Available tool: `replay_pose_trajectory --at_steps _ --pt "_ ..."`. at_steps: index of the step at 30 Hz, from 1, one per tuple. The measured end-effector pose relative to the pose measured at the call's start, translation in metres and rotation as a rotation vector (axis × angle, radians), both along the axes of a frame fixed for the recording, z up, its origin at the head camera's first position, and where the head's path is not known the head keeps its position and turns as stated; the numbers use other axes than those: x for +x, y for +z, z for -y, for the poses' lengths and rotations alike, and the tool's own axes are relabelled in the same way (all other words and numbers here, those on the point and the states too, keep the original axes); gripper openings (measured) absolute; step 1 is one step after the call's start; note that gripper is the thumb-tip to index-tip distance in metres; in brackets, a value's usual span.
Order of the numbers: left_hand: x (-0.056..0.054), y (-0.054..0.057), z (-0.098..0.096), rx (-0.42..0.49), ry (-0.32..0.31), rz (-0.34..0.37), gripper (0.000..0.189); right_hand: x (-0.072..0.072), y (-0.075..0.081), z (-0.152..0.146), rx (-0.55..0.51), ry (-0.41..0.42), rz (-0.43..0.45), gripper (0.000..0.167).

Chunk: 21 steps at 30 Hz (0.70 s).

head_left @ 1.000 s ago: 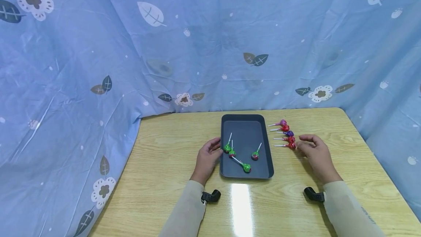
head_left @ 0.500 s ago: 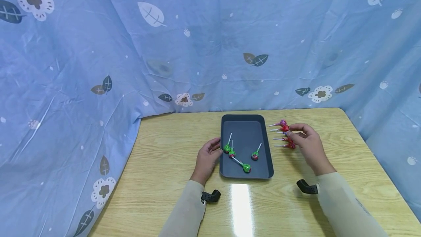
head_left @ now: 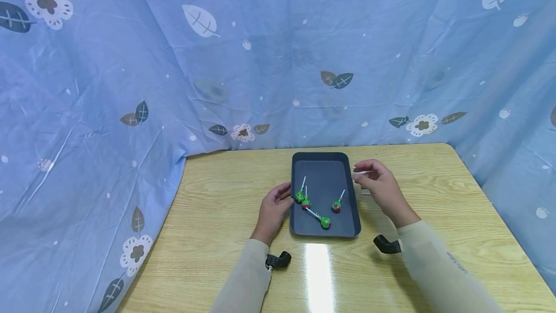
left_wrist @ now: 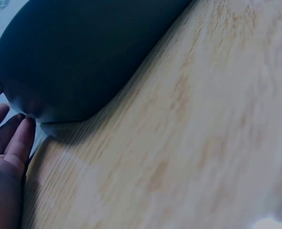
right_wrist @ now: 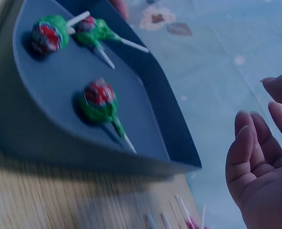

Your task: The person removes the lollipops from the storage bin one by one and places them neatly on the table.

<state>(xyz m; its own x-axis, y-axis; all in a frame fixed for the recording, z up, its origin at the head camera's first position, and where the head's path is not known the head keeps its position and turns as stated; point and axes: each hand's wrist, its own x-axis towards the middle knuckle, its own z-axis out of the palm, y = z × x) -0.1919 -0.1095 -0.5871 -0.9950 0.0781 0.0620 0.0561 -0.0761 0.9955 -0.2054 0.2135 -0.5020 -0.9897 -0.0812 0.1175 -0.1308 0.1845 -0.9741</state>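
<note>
A dark grey tray (head_left: 323,170) lies on the table and holds several green-wrapped lollipops (head_left: 325,222), also seen in the right wrist view. Fingertips of my left hand (head_left: 274,209) touch the outside of the tray's left wall, and nothing else is near them. To the right of the tray, my right hand (head_left: 380,191) hovers over the row of other lollipops, covering their heads. White lollipop sticks (head_left: 366,193) show past its fingers. In the right wrist view the right hand's fingers (right_wrist: 246,148) stand apart and hold nothing visible.
The wooden table (head_left: 226,177) is backed by a blue patterned curtain (head_left: 269,62). Lollipop sticks (right_wrist: 166,221) appear at the bottom of the right wrist view, close to the tray's wall. Light reflects off the table in front of the tray.
My right hand has moved up and left, from beside the lollipop heads to over the row near the tray's right wall. My left hand and the tray stay where they were.
</note>
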Motion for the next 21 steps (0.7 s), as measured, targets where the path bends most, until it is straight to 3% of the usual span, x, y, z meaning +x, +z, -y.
replay_pose_trajectory --at_steps 11,21 --pt "0.0 -0.001 0.0 0.006 -0.003 -0.009 0.049 -0.007 -0.007 0.039 -0.025 0.09 0.016 0.039" --pt "0.0 -0.001 0.0 0.01 -0.005 -0.013 0.048 -0.013 -0.014 0.068 0.057 0.126 -0.002 0.035"
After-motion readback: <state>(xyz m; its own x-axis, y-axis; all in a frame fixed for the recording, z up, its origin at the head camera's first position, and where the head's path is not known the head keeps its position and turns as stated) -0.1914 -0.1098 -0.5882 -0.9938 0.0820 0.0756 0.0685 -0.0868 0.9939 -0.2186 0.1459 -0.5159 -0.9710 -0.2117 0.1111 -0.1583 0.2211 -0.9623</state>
